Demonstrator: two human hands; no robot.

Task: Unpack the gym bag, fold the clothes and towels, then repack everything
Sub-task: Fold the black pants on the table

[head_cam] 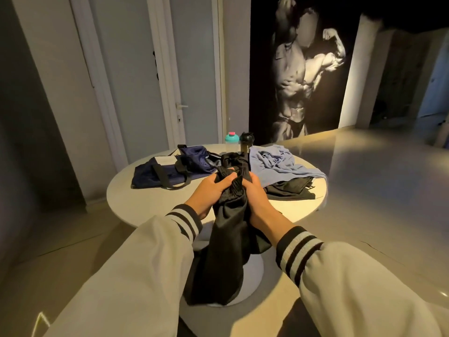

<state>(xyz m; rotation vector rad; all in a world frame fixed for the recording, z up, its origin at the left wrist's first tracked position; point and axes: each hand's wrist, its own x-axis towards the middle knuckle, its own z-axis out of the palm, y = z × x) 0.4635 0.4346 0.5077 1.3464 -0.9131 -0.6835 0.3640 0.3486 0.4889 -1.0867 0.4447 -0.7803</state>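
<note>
Both hands meet over the near edge of the table (150, 203), gripping one black garment (228, 234) between them. Left hand (209, 190): fingers curled round a bunched, ribbed band, likely a waistband. Right hand (257, 198): fingers and thumb closed on the same bunch from the other side. Held high and close to the body, probably so the cloth hangs free and can be shaken straight before folding. The garment is dark, thin and slightly shiny; its upper end flops away over the hands, and the long lower part drapes down between the sleeves, past the table's pedestal. Shorts or trousers, hard to say in this dim light. The bag (170, 170), navy, lies slumped and open on the far left of the table, straps loose, apparently emptied or nearly so. A blue cloth (274, 161) sits crumpled on the far right, overlapping a flatter black cloth (289, 189) nearer the right rim; neither looks folded. Two bottles stand upright at the far edge, a teal-lidded one (230, 143) touching or just beside a black one (246, 142), parked out of the folding space. Judged stage: unpacking about done, folding starting.
</note>
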